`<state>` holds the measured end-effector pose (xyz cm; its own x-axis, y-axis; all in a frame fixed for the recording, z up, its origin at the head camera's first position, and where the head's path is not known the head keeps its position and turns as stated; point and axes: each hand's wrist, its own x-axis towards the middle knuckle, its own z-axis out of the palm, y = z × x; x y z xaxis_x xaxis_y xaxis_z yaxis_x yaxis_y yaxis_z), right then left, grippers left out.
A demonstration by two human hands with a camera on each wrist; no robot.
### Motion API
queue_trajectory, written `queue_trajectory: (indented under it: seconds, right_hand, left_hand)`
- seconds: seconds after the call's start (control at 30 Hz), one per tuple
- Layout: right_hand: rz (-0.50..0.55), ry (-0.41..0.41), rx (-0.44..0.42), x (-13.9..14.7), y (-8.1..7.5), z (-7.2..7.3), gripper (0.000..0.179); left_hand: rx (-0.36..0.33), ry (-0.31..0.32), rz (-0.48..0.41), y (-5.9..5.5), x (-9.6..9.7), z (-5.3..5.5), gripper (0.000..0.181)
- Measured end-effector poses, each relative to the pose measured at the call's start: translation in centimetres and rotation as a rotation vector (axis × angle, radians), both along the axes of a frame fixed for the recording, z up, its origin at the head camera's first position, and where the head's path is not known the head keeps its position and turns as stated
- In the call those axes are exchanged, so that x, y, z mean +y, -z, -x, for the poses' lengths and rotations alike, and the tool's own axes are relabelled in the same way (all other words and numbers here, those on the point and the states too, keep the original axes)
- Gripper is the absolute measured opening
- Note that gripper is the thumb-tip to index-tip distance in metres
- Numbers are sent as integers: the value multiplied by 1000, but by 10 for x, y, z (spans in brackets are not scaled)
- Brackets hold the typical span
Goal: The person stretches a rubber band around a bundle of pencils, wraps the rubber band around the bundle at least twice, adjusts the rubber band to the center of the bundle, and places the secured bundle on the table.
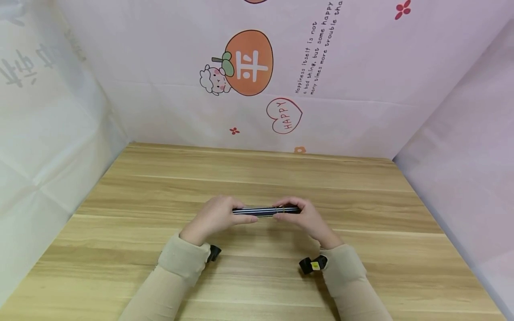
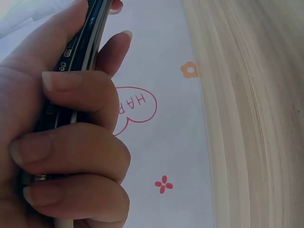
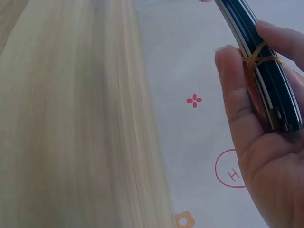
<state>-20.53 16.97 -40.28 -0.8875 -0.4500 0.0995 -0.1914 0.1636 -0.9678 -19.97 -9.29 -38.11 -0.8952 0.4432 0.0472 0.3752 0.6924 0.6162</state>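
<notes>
Beige, turned-back cloth sleeves come closest to my head camera, a small black wrist camera at the right cuff. Past them I see a bundle of slim, dark, white-striped pen-like sticks, held level between both hands over the pale wood-grain table. On the wrist view, the left hand has its fingers curled round one end. Its partner, the right hand, pinches the other end between thumb and fingers, beside a thin yellowish rubber band crossed around the sticks.
</notes>
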Motion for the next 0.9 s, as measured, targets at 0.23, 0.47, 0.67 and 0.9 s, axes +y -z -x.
queue_trajectory:
  seconds: [0.23,0.47,0.67,0.9]
  right_hand:
    - [60,18,-2,7,-1,3,28]
    - [106,18,-12,9,-1,3,31]
    - [153,61,-21,9,-2,4,26]
    - [285,146,-31,3,-2,3,13]
  left_hand:
    - [-36,-31,-9,-3,-2,-2,23]
    - [-49,-54,-19,-3,-3,-2,27]
    - [-143,-101,-188,-2,-5,3,26]
    - [-278,-150,-508,4,-8,9,42]
